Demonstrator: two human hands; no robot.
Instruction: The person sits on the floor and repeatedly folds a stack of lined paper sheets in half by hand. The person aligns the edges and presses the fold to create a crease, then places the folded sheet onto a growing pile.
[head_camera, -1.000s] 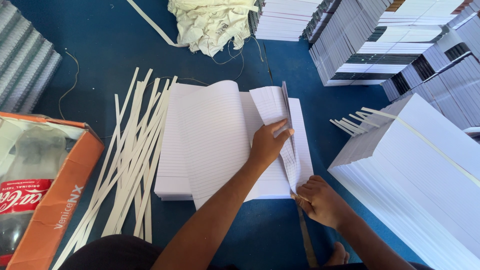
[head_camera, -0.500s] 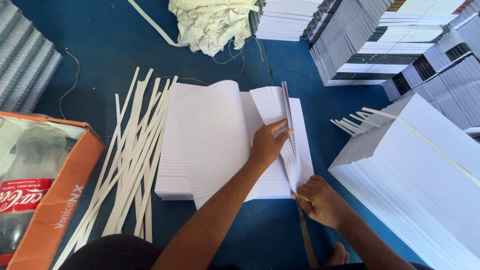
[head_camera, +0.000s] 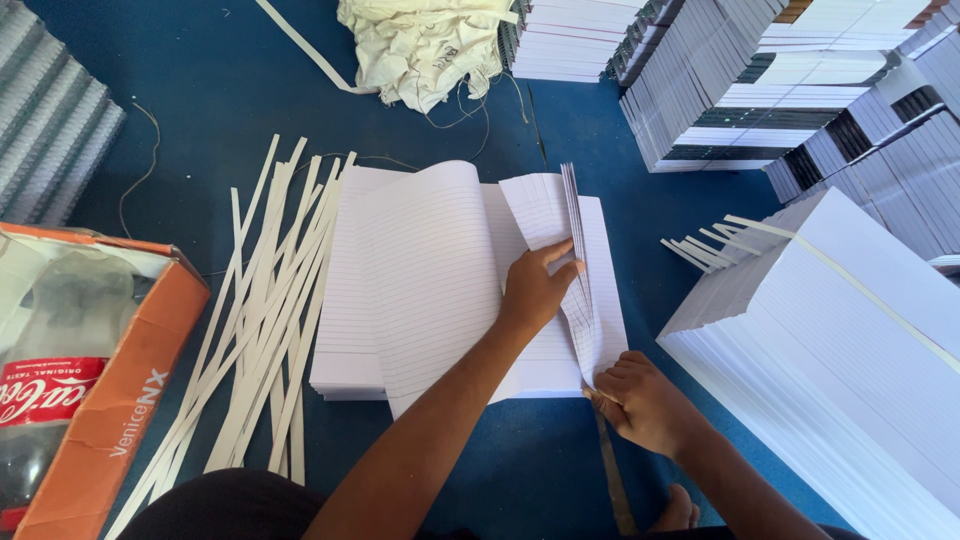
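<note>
Left hand (head_camera: 535, 290) spread flat, fingers extended, pressing down on a folded bundle of lined sheets (head_camera: 570, 270) on top of the ruled paper stack (head_camera: 420, 280). Right hand (head_camera: 640, 400) curled closed at the near end of the fold, gripping what looks like a long thin blade or strip (head_camera: 612, 480) running back toward the body; exact kind of tool hard to tell. Fold line running lengthwise away from the body, near end at the right hand, far end rising to an upright fan of page edges beyond the left fingertips. Left hand just to the left of that line, right hand at its lower tip, so right hand nearer to the crease's end, left hand nearer to its middle. Sheets white with faint ruled lines, upper leaf of the stack curling upward in a soft arch at the left side. Stack lying centrally on a blue floor covering (head_camera: 200, 90). To the left, a loose scatter of long white paper strips (head_camera: 270, 320), touching the stack's edge. Farther left, an orange cardboard box (head_camera: 110, 420) holding a plastic bottle (head_camera: 45, 390). To the right, a tall pile of ruled paper (head_camera: 850, 340) with a paper band over it. Beyond, rows of bound notebooks (head_camera: 740, 90) and a crumpled pale cloth (head_camera: 425, 45).
</note>
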